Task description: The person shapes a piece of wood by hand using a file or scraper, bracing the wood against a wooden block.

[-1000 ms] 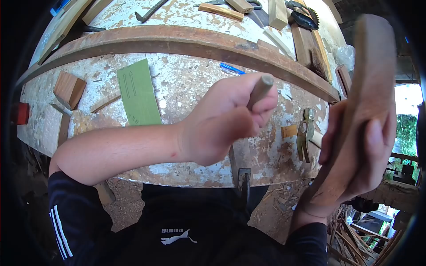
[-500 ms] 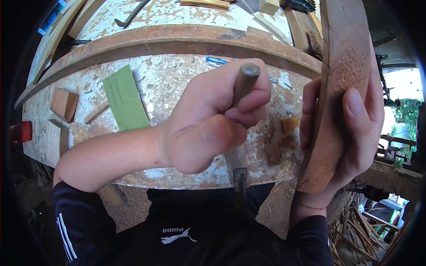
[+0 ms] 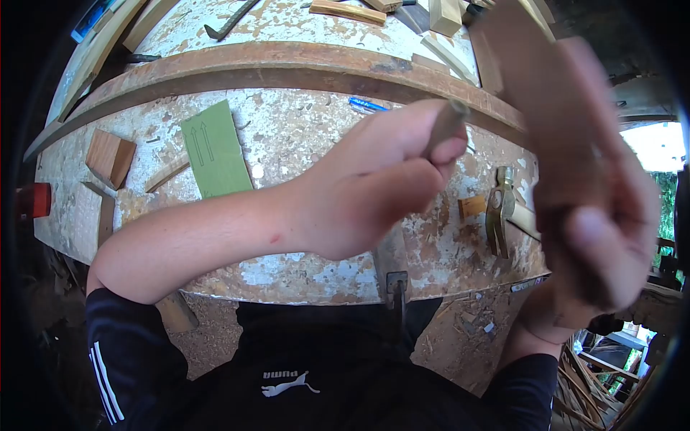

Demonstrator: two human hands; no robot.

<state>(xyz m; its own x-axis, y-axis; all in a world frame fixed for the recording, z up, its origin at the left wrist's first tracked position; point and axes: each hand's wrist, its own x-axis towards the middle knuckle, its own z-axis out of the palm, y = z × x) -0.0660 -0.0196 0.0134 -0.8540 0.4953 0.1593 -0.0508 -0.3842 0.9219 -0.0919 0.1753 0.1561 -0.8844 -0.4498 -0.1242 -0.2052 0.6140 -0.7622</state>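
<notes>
My left hand (image 3: 366, 187) is closed in a fist around an upright tool with a round handle (image 3: 448, 128). Only the handle's blunt top shows; its lower end is hidden behind the hand. Below the fist, a wooden piece (image 3: 390, 251) lies at the bench's front edge, with a dark metal fitting (image 3: 396, 283) on its end. My right hand (image 3: 611, 230), blurred by motion, grips a long, thick piece of wood (image 3: 535, 93) off to the right. A claw hammer (image 3: 501, 208) rests on the bench between the hands, beside a small wood block (image 3: 471, 207).
A long wooden beam (image 3: 287, 66) crosses the worn, paint-flecked bench (image 3: 287, 276). Green card (image 3: 218, 147), a wood block (image 3: 110, 158) and a thin stick (image 3: 167, 172) lie left. A blue pen (image 3: 366, 104) lies near the beam. Several offcuts and a metal bar (image 3: 231, 20) sit behind.
My right hand has swung the piece of wood rightward, away from the left fist, uncovering the claw hammer. The left fist and tool handle have shifted slightly right, the handle tilting more.
</notes>
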